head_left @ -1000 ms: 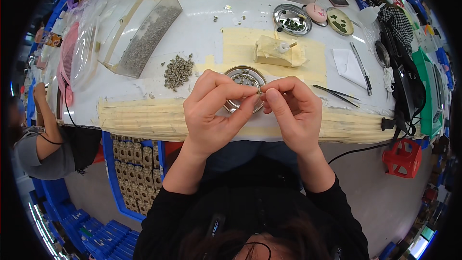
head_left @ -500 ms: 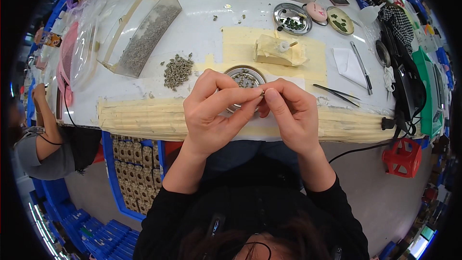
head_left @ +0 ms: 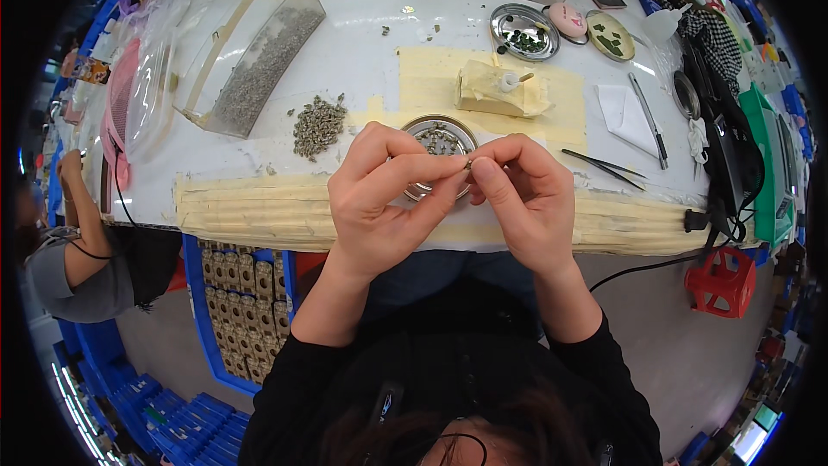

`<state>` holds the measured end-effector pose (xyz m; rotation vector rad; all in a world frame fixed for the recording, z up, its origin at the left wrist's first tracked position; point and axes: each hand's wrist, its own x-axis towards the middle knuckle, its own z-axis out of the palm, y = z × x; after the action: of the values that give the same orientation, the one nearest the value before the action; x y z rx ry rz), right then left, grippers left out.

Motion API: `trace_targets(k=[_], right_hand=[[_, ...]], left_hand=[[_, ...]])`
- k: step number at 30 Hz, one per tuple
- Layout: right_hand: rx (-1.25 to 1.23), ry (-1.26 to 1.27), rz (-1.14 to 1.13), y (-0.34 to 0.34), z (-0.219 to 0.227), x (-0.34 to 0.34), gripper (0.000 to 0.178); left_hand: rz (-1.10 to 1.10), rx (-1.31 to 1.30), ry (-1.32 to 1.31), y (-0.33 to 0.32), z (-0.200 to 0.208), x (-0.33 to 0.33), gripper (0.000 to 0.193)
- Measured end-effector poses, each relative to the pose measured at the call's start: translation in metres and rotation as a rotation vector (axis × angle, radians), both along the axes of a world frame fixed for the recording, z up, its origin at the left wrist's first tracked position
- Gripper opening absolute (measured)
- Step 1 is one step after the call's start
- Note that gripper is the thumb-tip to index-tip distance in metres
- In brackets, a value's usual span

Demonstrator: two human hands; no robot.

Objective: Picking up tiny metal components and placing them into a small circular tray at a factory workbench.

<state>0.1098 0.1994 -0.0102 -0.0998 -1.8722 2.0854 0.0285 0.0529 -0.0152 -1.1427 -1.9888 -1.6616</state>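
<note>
Above the near dish (head_left: 412,127), both hands (head_left: 392,198) (head_left: 526,194) pinch what looks like one tiny part (head_left: 468,162) between meeting fingertips.

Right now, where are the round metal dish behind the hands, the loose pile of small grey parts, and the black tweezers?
Round metal dish (head_left: 438,133): head view, on its far inner part above the hands.
Loose pile of small grey parts (head_left: 318,125): head view, pile's middle.
Black tweezers (head_left: 602,164): head view, mid-length of the arms.

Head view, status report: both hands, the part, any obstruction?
Left hand and right hand pinch one tiny part together. Above round metal dish. Nothing obstructing.
</note>
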Motion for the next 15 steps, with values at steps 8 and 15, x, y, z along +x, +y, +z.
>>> trace_targets(k=[8, 15], right_hand=[[0.006, -0.018, 0.008, -0.0006, 0.0021, 0.0004, 0.011], [0.000, 0.015, 0.004, 0.0002, 0.0020, 0.0006, 0.014]], left_hand=[[-0.009, 0.013, 0.000, -0.0001, 0.0002, -0.0003, 0.026], [-0.013, 0.011, -0.014, -0.0008, 0.0005, -0.0004, 0.025]])
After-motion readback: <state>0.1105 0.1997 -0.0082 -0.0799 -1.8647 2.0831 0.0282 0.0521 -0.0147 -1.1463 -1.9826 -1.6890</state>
